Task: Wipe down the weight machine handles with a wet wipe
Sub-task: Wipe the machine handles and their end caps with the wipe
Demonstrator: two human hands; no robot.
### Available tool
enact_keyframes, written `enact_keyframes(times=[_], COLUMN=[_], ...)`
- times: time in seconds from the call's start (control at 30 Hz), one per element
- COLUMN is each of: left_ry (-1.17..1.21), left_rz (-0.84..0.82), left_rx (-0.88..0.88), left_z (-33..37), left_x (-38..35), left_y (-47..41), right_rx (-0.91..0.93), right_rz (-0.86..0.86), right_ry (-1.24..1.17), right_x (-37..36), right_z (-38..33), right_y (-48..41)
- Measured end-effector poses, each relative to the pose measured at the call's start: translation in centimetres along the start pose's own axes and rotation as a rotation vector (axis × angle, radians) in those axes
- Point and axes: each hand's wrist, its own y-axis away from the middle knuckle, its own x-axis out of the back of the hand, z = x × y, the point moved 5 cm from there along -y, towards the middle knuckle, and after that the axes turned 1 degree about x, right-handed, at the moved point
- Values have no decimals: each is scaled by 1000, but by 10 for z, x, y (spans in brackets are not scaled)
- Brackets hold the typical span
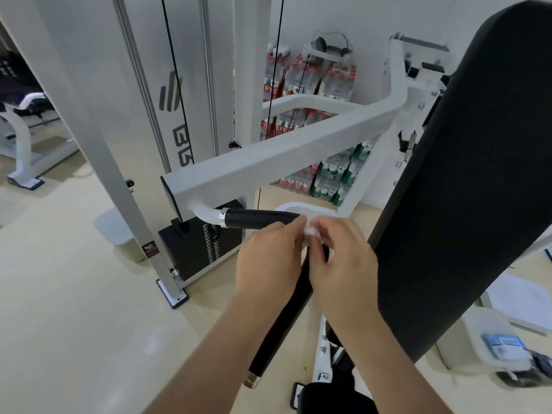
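Note:
A black handle grip (257, 219) runs sideways from the white machine arm (268, 156), then bends and comes down toward me as a second black grip (280, 330) with a metal end cap. At the bend my left hand (268, 258) and my right hand (340, 264) meet, fingertips together. Between them they pinch a small crumpled white wet wipe (310, 231), right against the bend of the handle. Most of the wipe is hidden by my fingers.
A large black back pad (466, 180) stands close on the right. The black weight stack (200, 249) and white uprights with cables sit behind the handle. Packs of bottled water (307, 82) are stacked at the far wall. A wipe packet (504, 345) lies at lower right.

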Motion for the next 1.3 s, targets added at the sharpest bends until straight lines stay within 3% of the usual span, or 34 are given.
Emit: enact_keyframes(times=[0.1,0.27,0.5,0.63,0.77,0.9,1.1,1.3], left_ry=[27,180,-35,-185,-135,-22,49,113], left_rz=[30,64,-163,-262,-144,-38,34,110], left_rx=[2,-131,-441,-509,-376,-388,-320,-281], left_z=[0,12,12,4,-18,-11,-35,-35], left_x=[-1,5,-5,-7,-1,-14,-5,-12], left_y=[-1,2,-12,-27,-33,-12,-20,-10], right_rx=[2,-353,-462,-292,-237,-261,-202,-205], right_rz=[13,-52,-244,-239,-235,-337,-712,-720], right_ry=[-3,-299,-526,-231,-73,-48,125,77], right_x=[-2,-2,-5,-1,0,-1,-17,-25], right_z=[0,15,29,24,16,21,11,10], right_y=[4,-21,-23,-12,-14,-26,-46,-56])
